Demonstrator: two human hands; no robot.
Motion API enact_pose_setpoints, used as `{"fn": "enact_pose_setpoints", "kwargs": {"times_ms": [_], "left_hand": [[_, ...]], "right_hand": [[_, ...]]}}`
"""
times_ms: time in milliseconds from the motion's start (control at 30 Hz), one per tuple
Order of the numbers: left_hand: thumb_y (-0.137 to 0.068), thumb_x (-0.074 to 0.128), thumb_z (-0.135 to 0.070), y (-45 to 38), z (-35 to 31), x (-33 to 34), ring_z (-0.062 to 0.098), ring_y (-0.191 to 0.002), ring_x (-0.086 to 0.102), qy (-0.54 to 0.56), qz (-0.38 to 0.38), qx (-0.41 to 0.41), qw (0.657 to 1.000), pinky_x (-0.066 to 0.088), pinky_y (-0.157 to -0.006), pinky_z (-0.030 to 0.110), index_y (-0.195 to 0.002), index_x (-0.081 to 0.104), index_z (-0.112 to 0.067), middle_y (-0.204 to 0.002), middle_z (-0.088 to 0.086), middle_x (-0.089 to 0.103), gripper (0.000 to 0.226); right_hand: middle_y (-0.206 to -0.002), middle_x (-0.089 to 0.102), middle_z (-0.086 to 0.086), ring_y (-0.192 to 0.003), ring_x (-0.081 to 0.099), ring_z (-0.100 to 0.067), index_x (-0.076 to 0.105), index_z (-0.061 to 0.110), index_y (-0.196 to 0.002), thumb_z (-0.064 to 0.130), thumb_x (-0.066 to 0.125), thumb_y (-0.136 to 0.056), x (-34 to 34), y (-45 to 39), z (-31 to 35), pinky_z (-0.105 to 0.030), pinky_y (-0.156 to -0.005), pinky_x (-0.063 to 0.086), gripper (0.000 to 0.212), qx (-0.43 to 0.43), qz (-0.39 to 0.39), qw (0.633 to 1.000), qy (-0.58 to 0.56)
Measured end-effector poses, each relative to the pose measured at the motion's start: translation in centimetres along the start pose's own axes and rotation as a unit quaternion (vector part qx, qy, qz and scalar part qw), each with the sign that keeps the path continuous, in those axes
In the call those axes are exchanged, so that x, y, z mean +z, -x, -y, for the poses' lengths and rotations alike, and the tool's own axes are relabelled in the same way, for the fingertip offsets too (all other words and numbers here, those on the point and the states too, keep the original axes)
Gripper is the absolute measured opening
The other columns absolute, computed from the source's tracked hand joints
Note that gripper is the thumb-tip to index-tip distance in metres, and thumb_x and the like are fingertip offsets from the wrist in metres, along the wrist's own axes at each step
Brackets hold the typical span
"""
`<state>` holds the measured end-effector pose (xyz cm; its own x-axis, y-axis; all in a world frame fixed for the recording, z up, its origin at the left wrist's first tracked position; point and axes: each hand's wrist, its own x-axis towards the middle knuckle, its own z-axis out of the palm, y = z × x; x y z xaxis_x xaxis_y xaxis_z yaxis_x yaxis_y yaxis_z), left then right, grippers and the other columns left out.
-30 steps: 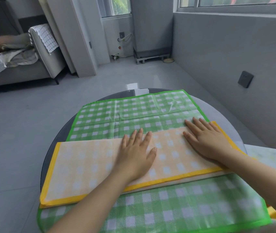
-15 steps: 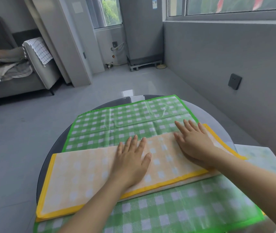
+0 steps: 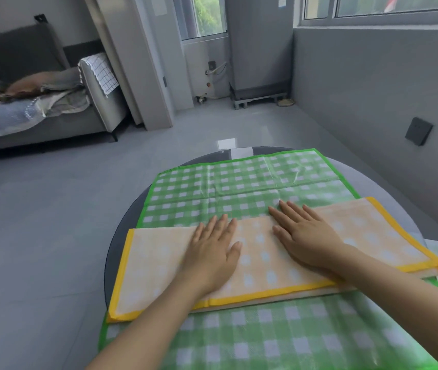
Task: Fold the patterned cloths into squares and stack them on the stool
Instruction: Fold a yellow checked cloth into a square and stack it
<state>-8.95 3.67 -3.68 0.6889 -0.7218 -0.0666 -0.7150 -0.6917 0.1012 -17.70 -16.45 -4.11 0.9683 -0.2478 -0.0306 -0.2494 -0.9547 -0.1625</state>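
Now your left hand [image 3: 210, 256] and right hand [image 3: 307, 237] lie flat, fingers straight, on the orange cloth [image 3: 262, 259] at frame centre, over the green cloth [image 3: 239, 188]. Press the crease firmly, then fold end to end, keeping yellow edges aligned.

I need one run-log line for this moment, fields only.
step: flattening fold | left hand: flat on orange checked cloth | right hand: flat on same cloth | under: green checked cloth
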Motion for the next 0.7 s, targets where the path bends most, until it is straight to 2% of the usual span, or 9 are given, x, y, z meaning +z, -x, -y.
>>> {"fn": "enact_pose_setpoints", "kwargs": {"times_ms": [133, 267, 367, 500, 700], "left_hand": [[-0.099, 0.012, -0.050, 1.9, 3.6, 0.1, 0.006, -0.144, -0.017, -0.010, -0.005, -0.046, 0.999, -0.014, -0.117, 0.031, -0.150, -0.008, -0.033, -0.157, -0.011, -0.016, 0.058], [-0.086, -0.001, -0.066, 3.2, 6.4, 0.1, 0.007, -0.144, -0.018, -0.019, -0.001, -0.097, 0.995, -0.015, -0.116, 0.035, -0.150, -0.008, -0.035, -0.158, -0.011, -0.015, 0.071], [-0.092, 0.010, -0.065, 4.0, 7.5, -0.1, 0.009, -0.143, -0.021, -0.009, 0.005, -0.129, 0.992, -0.017, -0.116, 0.039, -0.150, -0.009, -0.037, -0.157, -0.011, -0.019, 0.067], [-0.082, 0.007, -0.076, 4.2, 8.0, -0.3, 0.018, -0.143, -0.024, -0.003, 0.012, -0.165, 0.986, -0.018, -0.114, 0.047, -0.147, -0.013, -0.042, -0.156, -0.005, -0.022, 0.076], [-0.084, 0.010, -0.076, 4.2, 8.0, -0.7, 0.017, -0.142, -0.027, 0.015, 0.023, -0.155, 0.987, -0.020, -0.113, 0.051, -0.148, -0.011, -0.042, -0.156, -0.006, -0.023, 0.075]], "right_hand": [[-0.158, -0.006, 0.007, -0.145, -0.008, -0.008, -0.001, 0.033, -0.149, 0.047, 0.010, -0.098, 0.0, 0.0, 0.0, -0.030, -0.118, -0.007, 0.054, 0.002, 0.002, 1.000, 0.010], [-0.158, -0.006, 0.007, -0.145, -0.008, -0.008, -0.002, 0.033, -0.149, 0.047, 0.009, -0.098, 0.1, 0.0, 0.0, -0.031, -0.118, -0.006, 0.054, 0.002, 0.004, 1.000, 0.020], [-0.158, -0.006, 0.007, -0.144, -0.008, -0.008, -0.003, 0.033, -0.149, 0.048, 0.008, -0.098, 0.1, 0.0, 0.1, -0.031, -0.118, -0.005, 0.054, 0.003, 0.006, 1.000, 0.020], [-0.157, -0.007, 0.007, -0.144, -0.009, -0.008, -0.004, 0.033, -0.149, 0.048, 0.006, -0.097, 0.0, 0.1, 0.2, -0.032, -0.118, -0.005, 0.054, 0.001, 0.009, 1.000, 0.019], [-0.159, -0.003, 0.000, -0.146, -0.005, -0.014, 0.002, 0.024, -0.150, 0.038, 0.013, -0.101, -0.6, -0.1, 1.6, -0.033, -0.118, -0.005, 0.053, 0.007, 0.007, 1.000, 0.015]]}}
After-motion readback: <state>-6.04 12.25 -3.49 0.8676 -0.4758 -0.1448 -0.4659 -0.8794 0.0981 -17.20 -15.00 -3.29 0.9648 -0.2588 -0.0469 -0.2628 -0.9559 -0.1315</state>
